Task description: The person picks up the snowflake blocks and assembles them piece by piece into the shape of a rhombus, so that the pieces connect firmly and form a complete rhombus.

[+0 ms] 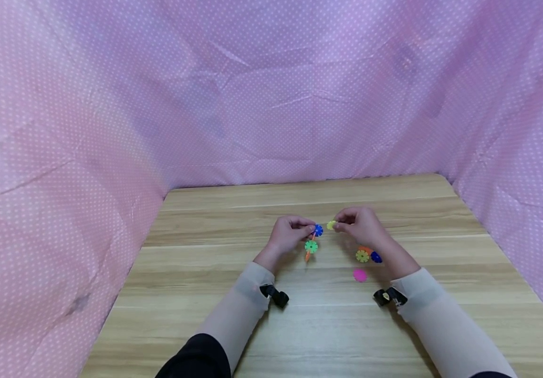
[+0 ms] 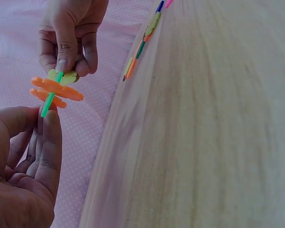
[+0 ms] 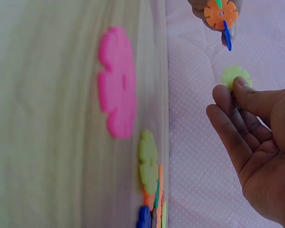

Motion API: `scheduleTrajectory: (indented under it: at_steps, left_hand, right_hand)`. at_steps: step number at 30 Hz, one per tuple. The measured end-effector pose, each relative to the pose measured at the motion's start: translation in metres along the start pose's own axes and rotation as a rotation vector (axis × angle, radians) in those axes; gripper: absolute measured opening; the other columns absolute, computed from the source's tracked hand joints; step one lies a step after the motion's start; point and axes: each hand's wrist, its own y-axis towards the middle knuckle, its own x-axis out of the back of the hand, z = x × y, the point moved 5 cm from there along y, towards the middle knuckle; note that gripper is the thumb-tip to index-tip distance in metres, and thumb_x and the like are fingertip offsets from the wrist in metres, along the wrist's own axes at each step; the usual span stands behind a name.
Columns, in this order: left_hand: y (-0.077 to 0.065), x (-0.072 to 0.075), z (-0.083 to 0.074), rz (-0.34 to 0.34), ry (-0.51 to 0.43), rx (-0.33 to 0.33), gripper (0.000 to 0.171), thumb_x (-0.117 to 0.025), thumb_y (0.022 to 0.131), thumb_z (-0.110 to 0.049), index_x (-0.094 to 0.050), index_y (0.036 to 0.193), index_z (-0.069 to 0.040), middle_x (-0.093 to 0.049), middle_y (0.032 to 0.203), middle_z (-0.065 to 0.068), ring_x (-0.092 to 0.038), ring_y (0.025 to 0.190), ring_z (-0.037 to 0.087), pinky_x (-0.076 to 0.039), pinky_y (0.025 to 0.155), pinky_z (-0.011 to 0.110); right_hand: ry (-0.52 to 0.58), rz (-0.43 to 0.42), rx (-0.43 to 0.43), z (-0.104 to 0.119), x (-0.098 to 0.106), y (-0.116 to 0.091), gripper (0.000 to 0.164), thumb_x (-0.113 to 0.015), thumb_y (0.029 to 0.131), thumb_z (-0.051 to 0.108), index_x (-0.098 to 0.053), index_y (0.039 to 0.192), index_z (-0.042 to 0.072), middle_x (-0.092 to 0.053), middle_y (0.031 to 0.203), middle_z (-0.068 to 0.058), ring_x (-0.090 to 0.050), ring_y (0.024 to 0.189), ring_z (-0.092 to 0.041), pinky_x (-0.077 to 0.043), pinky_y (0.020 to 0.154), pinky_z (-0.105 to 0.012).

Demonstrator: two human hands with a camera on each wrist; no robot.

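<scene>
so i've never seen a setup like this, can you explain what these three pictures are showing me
There's no robot here, just a person's bare hands. The widest picture comes from a camera worn on the head, looking forward and down. The other two come from small cameras strapped to the left and right wrists.

The left hand holds a joined cluster of blue, green and orange notched discs. The right hand pinches a pale yellow disc, apart from that cluster.

On the wooden table lie a pink disc, plus a second yellow disc and a dark blue disc close together with other pieces, partly hidden.
</scene>
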Motion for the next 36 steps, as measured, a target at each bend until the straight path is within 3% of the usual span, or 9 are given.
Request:
scheduleTrajectory:
  at_steps: [16,23,28,36]
  left_hand:
    - [0.001,-0.001,-0.001,0.008,0.05,-0.018,0.011,-0.075,0.097,-0.005,-0.08,0.105,0.001,-0.078,0.086,0.009,-0.072,0.073,0.012,-0.064,0.071,0.031]
    - [0.0,-0.001,-0.001,0.009,0.065,-0.009,0.01,-0.077,0.096,-0.005,-0.081,0.104,0.0,-0.078,0.086,0.008,-0.072,0.073,0.012,-0.063,0.071,0.03]
    - [-0.003,-0.002,-0.001,0.007,0.106,0.019,0.008,-0.078,0.095,-0.005,-0.081,0.102,-0.002,-0.078,0.086,0.008,-0.072,0.073,0.014,-0.063,0.07,0.03]
    - [-0.002,-0.004,-0.001,0.007,0.128,0.011,0.009,-0.078,0.095,-0.005,-0.082,0.103,-0.003,-0.078,0.085,0.005,-0.07,0.071,0.012,-0.061,0.068,0.028]
  right_hand:
    - [0.032,0.034,0.05,0.005,-0.012,0.001,0.005,-0.081,0.093,0.007,-0.078,0.093,0.003,-0.076,0.088,-0.003,-0.071,0.086,-0.02,-0.057,0.072,-0.025]
    - [0.011,0.006,0.093,0.011,-0.015,-0.001,0.003,-0.083,0.09,0.007,-0.08,0.09,0.007,-0.077,0.088,-0.001,-0.071,0.085,-0.018,-0.058,0.074,-0.028]
    - [0.0,-0.023,0.132,0.016,-0.02,-0.003,0.012,-0.084,0.086,-0.002,-0.081,0.086,0.009,-0.078,0.087,-0.003,-0.072,0.082,-0.018,-0.06,0.074,-0.029]
    - [0.002,-0.019,0.134,0.016,-0.02,-0.003,0.014,-0.084,0.086,-0.003,-0.081,0.084,0.01,-0.077,0.086,-0.002,-0.073,0.082,-0.019,-0.06,0.074,-0.029]
